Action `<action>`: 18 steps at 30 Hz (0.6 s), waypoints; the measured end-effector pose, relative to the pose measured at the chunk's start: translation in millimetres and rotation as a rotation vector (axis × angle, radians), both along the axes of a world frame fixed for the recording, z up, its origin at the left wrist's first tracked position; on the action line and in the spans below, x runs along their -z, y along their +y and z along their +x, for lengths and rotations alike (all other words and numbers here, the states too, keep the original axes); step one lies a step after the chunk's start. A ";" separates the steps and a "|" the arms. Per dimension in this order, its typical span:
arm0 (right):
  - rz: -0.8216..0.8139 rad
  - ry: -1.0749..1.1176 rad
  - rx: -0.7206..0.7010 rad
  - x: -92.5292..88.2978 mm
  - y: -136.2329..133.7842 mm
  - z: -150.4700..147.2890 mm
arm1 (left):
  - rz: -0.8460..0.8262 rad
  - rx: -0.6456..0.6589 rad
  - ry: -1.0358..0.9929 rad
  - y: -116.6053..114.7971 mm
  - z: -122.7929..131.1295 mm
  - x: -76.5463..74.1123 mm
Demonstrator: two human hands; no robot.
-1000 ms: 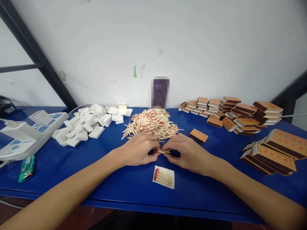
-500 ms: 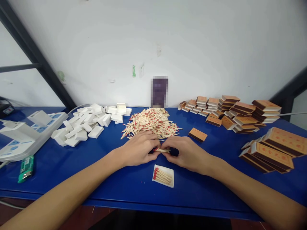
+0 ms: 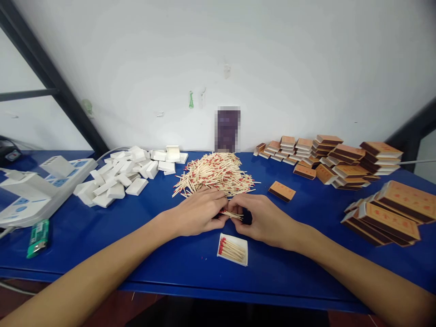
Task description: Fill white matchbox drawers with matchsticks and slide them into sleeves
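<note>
My left hand (image 3: 200, 211) and my right hand (image 3: 260, 217) meet in front of a loose heap of matches (image 3: 218, 172). Between their fingertips lies a small bundle of matches (image 3: 235, 215), with red heads toward the left. Both hands are closed on this bundle, the left at the head end and the right at the bare stick end. Just below them, a white matchbox tray (image 3: 242, 262) rests on the blue table, partly filled with matches whose red heads also point left. A single orange matchbox sleeve (image 3: 282, 191) lies beyond my right hand.
White empty matchbox trays (image 3: 116, 175) are piled at the left. Farther left are a white power strip (image 3: 73, 181) and a green lighter (image 3: 38, 238). Orange matchbox sleeves (image 3: 347, 156) stand in stacks at the back right, with more sleeves (image 3: 391, 213) nearer. The table's front edge (image 3: 211, 295) runs below.
The right fingers have shifted slightly on the match bundle, and its bare ends now tilt a little downward to the right. The tray and the heap stay as they were.
</note>
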State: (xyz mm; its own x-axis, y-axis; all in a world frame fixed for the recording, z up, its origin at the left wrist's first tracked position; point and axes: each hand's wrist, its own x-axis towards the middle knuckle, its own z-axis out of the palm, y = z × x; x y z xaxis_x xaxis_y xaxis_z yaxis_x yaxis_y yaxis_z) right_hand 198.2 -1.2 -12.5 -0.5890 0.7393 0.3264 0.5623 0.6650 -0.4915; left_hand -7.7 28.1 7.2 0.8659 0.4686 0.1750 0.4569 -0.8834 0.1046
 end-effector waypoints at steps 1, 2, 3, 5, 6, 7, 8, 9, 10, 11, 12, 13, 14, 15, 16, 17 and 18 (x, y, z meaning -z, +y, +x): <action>-0.013 0.008 -0.001 -0.6 -0.2 -0.4 | -0.007 -0.001 -0.005 0.3 0.0 0.2; -0.025 0.016 -0.001 -1.1 -0.3 -0.6 | -0.013 -0.004 -0.011 0.6 -0.1 0.5; -0.037 0.024 0.003 -1.4 -0.4 -0.9 | -0.021 -0.007 -0.015 0.9 -0.2 0.6; -0.059 0.041 0.011 -1.4 -0.1 -1.0 | -0.049 -0.010 -0.014 1.5 -0.5 0.5; -0.069 0.048 0.015 -1.2 0.2 -1.1 | -0.063 -0.009 -0.010 1.6 -0.6 0.3; -0.076 0.055 0.019 -0.9 0.5 -1.1 | -0.076 -0.008 -0.007 1.6 -0.6 0.0; -0.079 0.061 0.022 -0.7 0.8 -1.0 | -0.084 -0.007 -0.004 1.6 -0.6 -0.3; -0.078 0.066 0.024 -0.6 1.0 -1.0 | -0.087 -0.007 -0.004 1.5 -0.6 -0.5; -0.074 0.068 0.025 -0.6 1.2 -0.9 | -0.086 -0.009 -0.007 1.3 -0.6 -0.7; -0.068 0.070 0.025 -0.8 1.2 -0.8 | -0.086 -0.010 -0.011 1.2 -0.5 -0.8; -0.060 0.070 0.026 -1.0 1.1 -0.6 | -0.086 -0.011 -0.014 1.2 -0.4 -0.8; -0.051 0.071 0.026 -1.3 0.9 -0.3 | -0.088 -0.012 -0.017 1.2 -0.4 -0.8; -0.041 0.072 0.026 -1.5 0.6 0.0 | -0.089 -0.011 -0.021 1.3 -0.4 -0.7; -0.031 0.072 0.024 -1.5 0.3 0.3 | -0.089 -0.008 -0.025 1.4 -0.5 -0.7; -0.020 0.074 0.020 -1.3 0.0 0.6 | -0.090 -0.005 -0.029 1.7 -0.6 -0.6; -0.012 0.073 0.014 -0.9 -0.3 0.7 | -0.090 -0.001 -0.032 2.0 -0.7 -0.5; -0.007 0.070 0.009 -0.4 -0.5 0.7 | -0.089 0.003 -0.033 2.3 -0.8 -0.4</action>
